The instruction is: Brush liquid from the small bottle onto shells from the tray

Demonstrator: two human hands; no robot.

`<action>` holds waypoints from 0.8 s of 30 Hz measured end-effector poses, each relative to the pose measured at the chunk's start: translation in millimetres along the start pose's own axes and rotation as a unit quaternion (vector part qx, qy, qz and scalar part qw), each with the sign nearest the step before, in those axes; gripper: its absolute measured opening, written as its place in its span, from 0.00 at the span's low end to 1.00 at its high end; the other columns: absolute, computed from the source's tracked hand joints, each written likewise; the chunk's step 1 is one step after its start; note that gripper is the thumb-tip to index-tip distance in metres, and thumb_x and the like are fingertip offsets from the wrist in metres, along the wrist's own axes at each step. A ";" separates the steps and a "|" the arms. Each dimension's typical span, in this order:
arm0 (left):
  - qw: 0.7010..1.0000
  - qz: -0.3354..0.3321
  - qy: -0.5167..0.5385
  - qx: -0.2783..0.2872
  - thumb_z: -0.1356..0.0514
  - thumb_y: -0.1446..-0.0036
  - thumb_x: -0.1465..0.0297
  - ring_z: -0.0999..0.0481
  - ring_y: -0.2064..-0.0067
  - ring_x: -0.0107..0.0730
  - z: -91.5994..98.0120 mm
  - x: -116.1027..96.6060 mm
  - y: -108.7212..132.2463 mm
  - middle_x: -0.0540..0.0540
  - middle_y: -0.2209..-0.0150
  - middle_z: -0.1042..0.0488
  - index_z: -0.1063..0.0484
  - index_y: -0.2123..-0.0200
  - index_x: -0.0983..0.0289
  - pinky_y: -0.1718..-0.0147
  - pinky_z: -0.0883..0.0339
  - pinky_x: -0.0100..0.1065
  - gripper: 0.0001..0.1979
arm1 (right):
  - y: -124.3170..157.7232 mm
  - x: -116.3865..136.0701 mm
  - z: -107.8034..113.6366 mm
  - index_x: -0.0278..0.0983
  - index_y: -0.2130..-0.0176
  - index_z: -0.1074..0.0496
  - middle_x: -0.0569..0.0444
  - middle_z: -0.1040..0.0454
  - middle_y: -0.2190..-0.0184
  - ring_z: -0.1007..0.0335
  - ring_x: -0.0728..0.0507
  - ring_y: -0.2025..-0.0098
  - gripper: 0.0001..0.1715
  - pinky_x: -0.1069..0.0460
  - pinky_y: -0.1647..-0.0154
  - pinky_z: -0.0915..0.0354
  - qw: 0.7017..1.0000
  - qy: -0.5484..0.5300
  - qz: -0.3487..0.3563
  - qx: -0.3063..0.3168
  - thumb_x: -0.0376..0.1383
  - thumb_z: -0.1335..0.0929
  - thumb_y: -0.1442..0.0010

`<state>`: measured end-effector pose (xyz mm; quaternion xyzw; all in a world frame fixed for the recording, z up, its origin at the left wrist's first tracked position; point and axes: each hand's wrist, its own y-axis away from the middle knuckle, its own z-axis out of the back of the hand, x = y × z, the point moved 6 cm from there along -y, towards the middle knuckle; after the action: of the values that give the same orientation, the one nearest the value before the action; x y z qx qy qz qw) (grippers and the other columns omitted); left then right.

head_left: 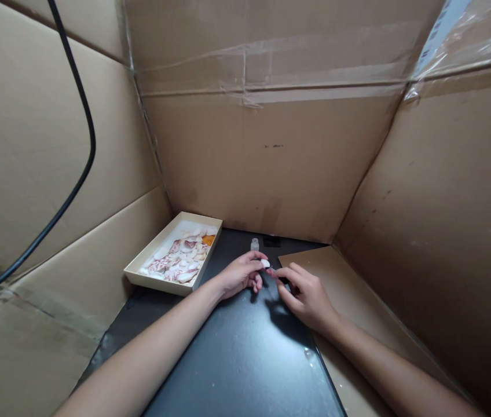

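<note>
My left hand (242, 274) pinches a small white shell (265, 263) between thumb and fingertips, the other fingers curled below. My right hand (306, 292) is closed on a small thin tool with a dark part (284, 280); its tip is close to the shell, but whether they touch I cannot tell. Just behind my left hand stands a small translucent bottle (255, 245). To the left, a shallow cream box (158, 284) holds many white and reddish-brown shell pieces, with an orange one near its far right corner.
Both hands are above a dark, glossy table surface (245, 359). A flat cardboard sheet (350, 289) lies along the right. Tall cardboard walls (245, 162) enclose the left, back and right. A black cable (84, 104) hangs at the upper left.
</note>
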<state>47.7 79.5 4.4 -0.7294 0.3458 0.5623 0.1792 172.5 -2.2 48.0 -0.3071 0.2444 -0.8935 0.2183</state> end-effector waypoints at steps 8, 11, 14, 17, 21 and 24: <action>1.000 0.000 -0.006 0.008 0.40 0.45 0.66 0.29 0.78 0.21 -1.3 -0.5 0.9 0.53 0.65 0.28 0.39 0.54 0.64 0.80 0.35 0.24 0.16 | 0.2 2.0 -4.1 0.39 0.59 0.27 0.56 0.37 0.71 0.39 0.50 0.75 0.10 0.55 0.73 0.44 1.000 0.006 0.017 0.024 0.33 0.36 0.38; 1.000 0.000 -0.026 -0.010 0.42 0.44 0.67 0.33 0.80 0.19 -1.5 0.9 0.0 0.50 0.69 0.30 0.39 0.55 0.64 0.83 0.38 0.23 0.15 | -0.5 -1.4 -4.0 0.40 0.57 0.28 0.56 0.37 0.71 0.38 0.50 0.76 0.10 0.55 0.72 0.43 1.000 0.017 -0.009 0.020 0.34 0.37 0.37; 0.999 -0.007 -0.044 -0.027 0.44 0.44 0.66 0.35 0.82 0.18 -1.4 2.2 -1.4 0.48 0.71 0.31 0.42 0.58 0.63 0.85 0.40 0.22 0.13 | -1.2 -2.3 -3.2 0.40 0.58 0.27 0.57 0.36 0.71 0.37 0.51 0.76 0.10 0.55 0.72 0.42 0.999 0.025 -0.019 0.018 0.35 0.37 0.36; 0.998 -0.017 -0.055 -0.026 0.43 0.44 0.65 0.36 0.82 0.17 -2.2 1.3 -2.0 0.46 0.73 0.34 0.42 0.58 0.62 0.84 0.40 0.21 0.13 | -1.3 0.7 -3.6 0.41 0.56 0.27 0.56 0.36 0.70 0.38 0.51 0.76 0.12 0.56 0.73 0.42 0.999 0.029 -0.003 0.023 0.35 0.38 0.36; 0.997 -0.023 -0.076 -0.015 0.42 0.46 0.65 0.36 0.81 0.16 -3.2 -0.7 -1.5 0.47 0.71 0.34 0.41 0.57 0.62 0.84 0.39 0.21 0.15 | -1.3 1.0 -2.4 0.39 0.60 0.28 0.56 0.34 0.71 0.37 0.50 0.75 0.09 0.55 0.72 0.43 0.999 0.049 -0.005 0.016 0.34 0.36 0.38; 0.994 -0.037 -0.104 -0.015 0.40 0.47 0.66 0.36 0.81 0.16 -4.7 0.0 -2.1 0.46 0.71 0.35 0.40 0.57 0.62 0.84 0.40 0.21 0.16 | -1.2 3.2 -1.7 0.39 0.59 0.28 0.55 0.34 0.72 0.37 0.50 0.75 0.09 0.55 0.73 0.43 0.999 0.043 0.011 0.010 0.34 0.37 0.38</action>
<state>52.5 77.9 5.6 -0.6818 0.2897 0.6332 0.2242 168.9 -2.4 48.9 -0.2631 0.2477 -0.9059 0.2208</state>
